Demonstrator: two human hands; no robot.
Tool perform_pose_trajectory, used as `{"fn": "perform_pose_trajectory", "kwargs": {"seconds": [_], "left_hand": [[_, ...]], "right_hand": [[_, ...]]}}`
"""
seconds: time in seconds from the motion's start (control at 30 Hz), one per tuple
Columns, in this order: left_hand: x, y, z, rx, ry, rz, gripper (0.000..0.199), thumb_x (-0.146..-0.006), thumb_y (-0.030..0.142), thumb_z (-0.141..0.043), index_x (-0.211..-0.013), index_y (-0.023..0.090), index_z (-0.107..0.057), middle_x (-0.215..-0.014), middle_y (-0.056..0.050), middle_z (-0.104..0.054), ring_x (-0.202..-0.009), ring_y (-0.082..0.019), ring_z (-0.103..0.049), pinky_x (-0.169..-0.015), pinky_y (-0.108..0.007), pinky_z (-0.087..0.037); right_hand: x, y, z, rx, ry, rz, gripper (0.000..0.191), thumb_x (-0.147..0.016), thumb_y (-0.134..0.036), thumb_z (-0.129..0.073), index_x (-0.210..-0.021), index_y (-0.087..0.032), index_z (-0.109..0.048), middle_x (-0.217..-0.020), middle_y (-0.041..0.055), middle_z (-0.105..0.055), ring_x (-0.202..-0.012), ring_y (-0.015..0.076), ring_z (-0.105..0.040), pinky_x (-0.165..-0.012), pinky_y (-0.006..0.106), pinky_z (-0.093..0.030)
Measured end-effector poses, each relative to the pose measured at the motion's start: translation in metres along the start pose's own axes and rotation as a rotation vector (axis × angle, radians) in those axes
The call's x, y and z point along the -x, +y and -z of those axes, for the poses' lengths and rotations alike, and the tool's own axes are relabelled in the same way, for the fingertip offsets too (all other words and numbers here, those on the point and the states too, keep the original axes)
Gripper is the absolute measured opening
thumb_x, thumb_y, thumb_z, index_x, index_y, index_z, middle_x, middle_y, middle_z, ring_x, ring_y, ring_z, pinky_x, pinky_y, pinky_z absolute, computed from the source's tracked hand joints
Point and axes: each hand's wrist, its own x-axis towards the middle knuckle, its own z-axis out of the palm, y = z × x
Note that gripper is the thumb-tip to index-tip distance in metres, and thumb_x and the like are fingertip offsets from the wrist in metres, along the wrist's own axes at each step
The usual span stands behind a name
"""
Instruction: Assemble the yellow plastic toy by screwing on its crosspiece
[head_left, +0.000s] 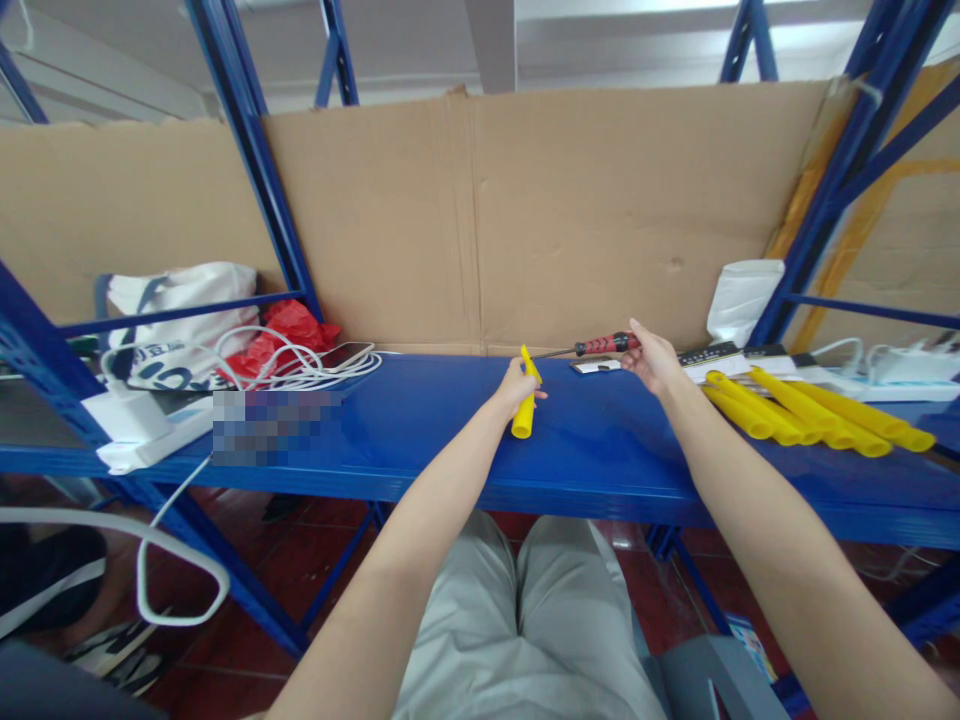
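My left hand (517,388) is closed around a yellow tube (523,420), held tilted above the blue shelf top (420,420). In my right hand (654,358) is a screwdriver with a red and black handle (606,344), gripped at the handle's end. Its thin metal shaft points left and its tip meets the upper part of the tube; whether it goes into the tube or only touches it I cannot tell. A small flat white and dark item (596,367) lies beneath the screwdriver. To the right of my right hand lies a pile of several yellow tubes (810,415).
Cardboard (600,210) walls off the back between blue posts. On the left are a white cloth bag (180,320), a red plastic bag (296,325), coiled white cables (315,370) and a power strip (161,440). A white pouch (742,300) leans at right. Another person's leg shows lower left.
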Motion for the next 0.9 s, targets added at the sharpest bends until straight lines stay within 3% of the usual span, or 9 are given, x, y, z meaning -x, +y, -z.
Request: {"fn": "perform_pose_trajectory", "kwargs": {"seconds": [0.17,0.5,0.73,0.9], "left_hand": [[0.001,0.001,-0.001,0.009,-0.005,-0.008,0.061,-0.079,-0.002,-0.046,-0.134,0.02,-0.032,-0.115,-0.01,-0.059,-0.056,-0.009,-0.064,-0.041,-0.017,-0.04],[0.0,-0.002,-0.002,0.005,-0.012,-0.038,0.063,-0.081,-0.002,-0.046,-0.135,0.024,-0.027,-0.12,-0.009,-0.057,-0.057,-0.006,-0.063,-0.04,-0.015,-0.04],[-0.003,-0.003,-0.002,0.003,0.001,-0.028,0.062,-0.081,-0.003,-0.047,-0.134,0.024,-0.026,-0.113,-0.008,-0.059,-0.058,-0.007,-0.063,-0.043,-0.017,-0.042],[-0.003,-0.003,-0.002,-0.011,-0.003,-0.032,0.059,-0.081,-0.003,-0.046,-0.129,0.025,-0.028,-0.121,-0.009,-0.054,-0.058,-0.006,-0.064,-0.044,-0.016,-0.043]], "right_hand": [[-0.001,0.001,0.0,0.001,0.044,0.003,0.044,-0.071,-0.052,-0.073,-0.068,-0.021,-0.042,-0.041,-0.0118,-0.029,-0.034,0.005,-0.034,-0.036,0.017,-0.037],[0.007,-0.006,-0.007,-0.035,0.25,-0.059,0.027,-0.086,-0.017,-0.052,-0.063,-0.02,-0.04,-0.037,-0.0102,-0.031,-0.031,0.0049,-0.03,-0.032,0.015,-0.031],[0.003,-0.005,-0.001,0.007,0.316,-0.062,0.025,-0.083,-0.014,-0.053,-0.061,-0.019,-0.042,-0.037,-0.0091,-0.034,-0.031,0.005,-0.03,-0.029,0.015,-0.029],[0.002,-0.005,0.005,0.034,0.341,-0.074,0.023,-0.08,-0.015,-0.056,-0.063,-0.02,-0.041,-0.039,-0.0086,-0.036,-0.031,0.0046,-0.031,-0.028,0.016,-0.028]]}}
